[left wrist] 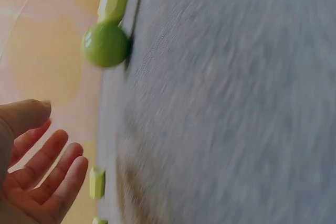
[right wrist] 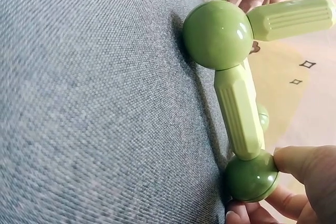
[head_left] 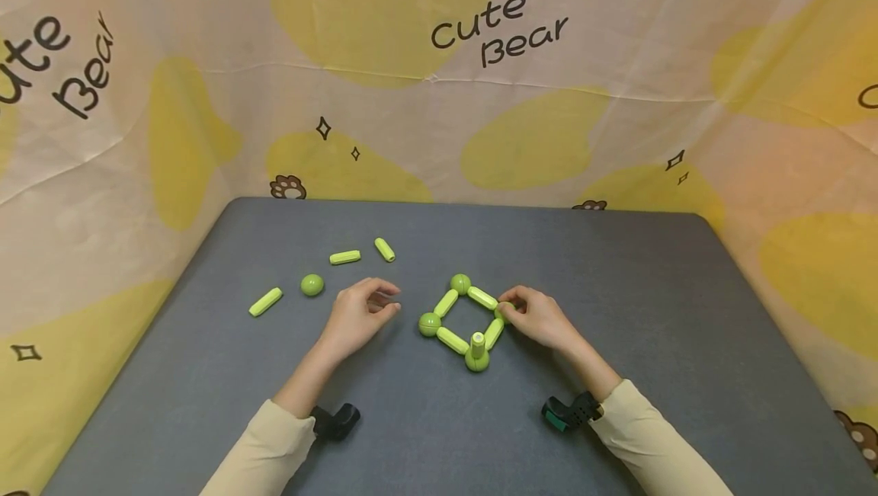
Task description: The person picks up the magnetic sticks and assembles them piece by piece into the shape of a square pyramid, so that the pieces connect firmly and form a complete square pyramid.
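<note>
A diamond-shaped frame of light-green rods [head_left: 453, 341] and darker green balls lies on the table, with a ball at each corner. From the front ball [head_left: 476, 360] a short rod [head_left: 478, 344] stands upright. My right hand [head_left: 540, 318] pinches the right corner ball [right wrist: 251, 177] between thumb and fingers. To the left of the frame, my left hand [head_left: 358, 315] is held over the table, fingers relaxed and nothing in them. The left corner ball [head_left: 430, 324] is the frame part closest to it.
Behind and left of my left hand lie a loose green ball [head_left: 312, 285] and three loose rods: one far left [head_left: 265, 302], one behind the ball [head_left: 345, 257], another farther back [head_left: 385, 250]. A printed cloth [head_left: 521, 123] hangs around the grey table [head_left: 617, 267].
</note>
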Action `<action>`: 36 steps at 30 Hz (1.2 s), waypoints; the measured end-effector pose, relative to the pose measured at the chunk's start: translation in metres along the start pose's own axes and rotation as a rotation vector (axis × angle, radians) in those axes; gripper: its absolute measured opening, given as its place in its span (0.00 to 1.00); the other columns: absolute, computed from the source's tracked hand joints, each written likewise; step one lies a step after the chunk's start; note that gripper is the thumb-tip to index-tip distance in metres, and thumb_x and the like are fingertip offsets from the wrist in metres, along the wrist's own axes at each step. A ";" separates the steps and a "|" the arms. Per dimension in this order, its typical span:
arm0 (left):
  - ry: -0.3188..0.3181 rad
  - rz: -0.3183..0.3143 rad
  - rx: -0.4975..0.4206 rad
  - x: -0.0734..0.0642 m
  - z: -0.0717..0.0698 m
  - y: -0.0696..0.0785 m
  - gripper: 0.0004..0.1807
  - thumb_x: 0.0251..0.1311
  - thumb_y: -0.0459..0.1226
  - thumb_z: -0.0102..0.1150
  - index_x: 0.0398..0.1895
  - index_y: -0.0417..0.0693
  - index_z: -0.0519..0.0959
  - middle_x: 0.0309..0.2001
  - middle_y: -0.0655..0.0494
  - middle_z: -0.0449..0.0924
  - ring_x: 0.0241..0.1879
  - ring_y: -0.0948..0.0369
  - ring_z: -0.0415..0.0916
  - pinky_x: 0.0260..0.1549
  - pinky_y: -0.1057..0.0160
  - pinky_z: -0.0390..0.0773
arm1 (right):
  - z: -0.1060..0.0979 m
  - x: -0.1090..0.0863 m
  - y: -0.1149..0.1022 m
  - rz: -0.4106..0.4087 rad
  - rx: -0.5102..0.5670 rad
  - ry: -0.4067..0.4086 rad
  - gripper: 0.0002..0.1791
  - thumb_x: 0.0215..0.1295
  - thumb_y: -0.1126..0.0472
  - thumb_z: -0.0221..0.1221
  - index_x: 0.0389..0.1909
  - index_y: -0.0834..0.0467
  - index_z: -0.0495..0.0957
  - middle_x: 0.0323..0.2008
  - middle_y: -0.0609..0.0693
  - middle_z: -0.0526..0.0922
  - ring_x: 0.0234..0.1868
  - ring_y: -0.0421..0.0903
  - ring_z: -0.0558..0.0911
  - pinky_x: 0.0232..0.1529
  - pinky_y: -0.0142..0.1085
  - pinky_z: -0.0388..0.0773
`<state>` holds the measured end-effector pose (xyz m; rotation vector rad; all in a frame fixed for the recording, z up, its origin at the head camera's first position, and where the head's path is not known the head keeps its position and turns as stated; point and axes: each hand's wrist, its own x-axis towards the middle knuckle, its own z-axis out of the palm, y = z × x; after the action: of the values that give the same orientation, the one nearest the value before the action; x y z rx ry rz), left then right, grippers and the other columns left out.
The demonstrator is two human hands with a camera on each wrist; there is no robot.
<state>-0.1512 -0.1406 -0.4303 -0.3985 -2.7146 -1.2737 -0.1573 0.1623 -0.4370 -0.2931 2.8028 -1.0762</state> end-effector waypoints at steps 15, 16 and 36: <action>0.323 -0.104 0.093 -0.015 -0.074 -0.037 0.10 0.52 0.34 0.63 0.39 0.45 0.81 0.38 0.52 0.82 0.35 0.65 0.80 0.32 0.73 0.77 | 0.001 0.000 0.002 -0.007 0.011 0.002 0.10 0.63 0.56 0.56 0.41 0.56 0.80 0.32 0.48 0.79 0.26 0.40 0.72 0.26 0.33 0.68; 0.342 -0.118 0.106 -0.016 -0.079 -0.041 0.10 0.52 0.34 0.63 0.39 0.45 0.81 0.37 0.52 0.83 0.34 0.69 0.79 0.32 0.76 0.76 | 0.001 0.000 0.002 -0.007 0.012 0.002 0.10 0.63 0.56 0.56 0.41 0.56 0.80 0.31 0.48 0.79 0.26 0.40 0.72 0.26 0.33 0.68; 0.263 -0.367 0.259 -0.038 -0.128 -0.100 0.20 0.57 0.46 0.59 0.48 0.43 0.79 0.41 0.42 0.82 0.39 0.53 0.81 0.30 0.67 0.69 | 0.000 -0.001 0.000 0.002 0.007 -0.006 0.11 0.63 0.56 0.56 0.42 0.56 0.79 0.31 0.48 0.79 0.26 0.40 0.72 0.26 0.33 0.68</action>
<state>-0.1442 -0.3073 -0.4298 0.2866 -2.7450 -0.9365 -0.1567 0.1626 -0.4371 -0.2927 2.7928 -1.0828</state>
